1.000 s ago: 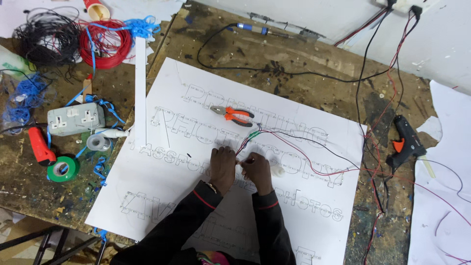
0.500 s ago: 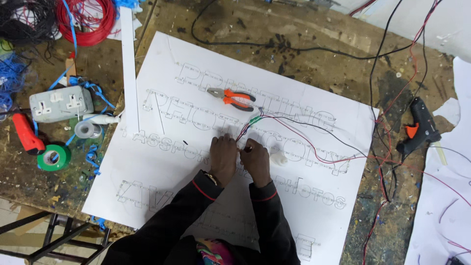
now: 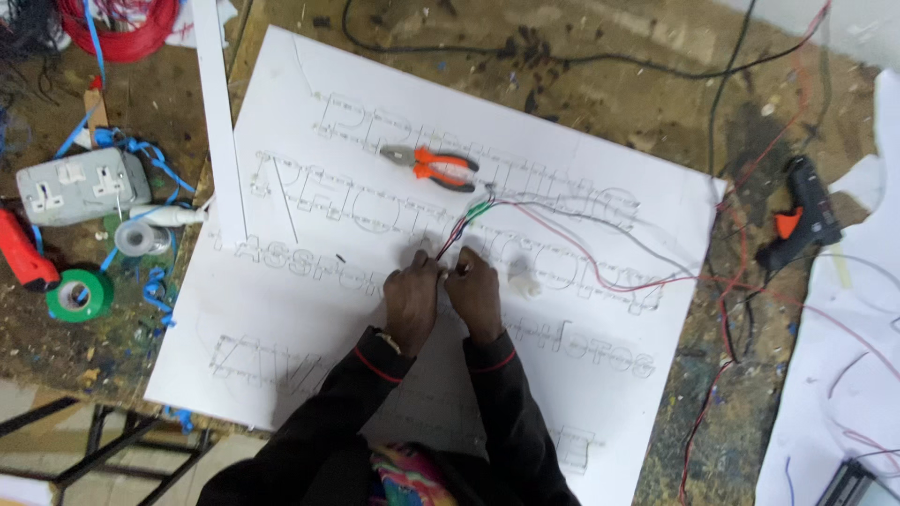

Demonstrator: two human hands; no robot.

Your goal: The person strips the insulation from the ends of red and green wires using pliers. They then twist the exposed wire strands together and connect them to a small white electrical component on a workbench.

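Note:
My left hand [image 3: 411, 298] and my right hand [image 3: 475, 293] rest side by side on a large white board [image 3: 281, 309] cut with outlined letters. Both pinch the near ends of thin red and dark wires [image 3: 562, 242] that run from between my fingers up and off to the right across the board. Orange-handled pliers [image 3: 433, 166] lie on the board just beyond my hands. A small white piece [image 3: 523, 278] sits right of my right hand.
On the left of the worn wooden bench [image 3: 637, 103] lie a grey double socket [image 3: 80, 185], green tape roll [image 3: 80, 295], clear tape roll [image 3: 141, 238], a red tool [image 3: 26, 258] and a red wire coil [image 3: 122, 28]. A black and orange glue gun [image 3: 802, 214] lies right, beside another white sheet [image 3: 844, 375].
The view has closed in on the board and shifted. My hands stay together at the same spot on the wires, with only small finger movement.

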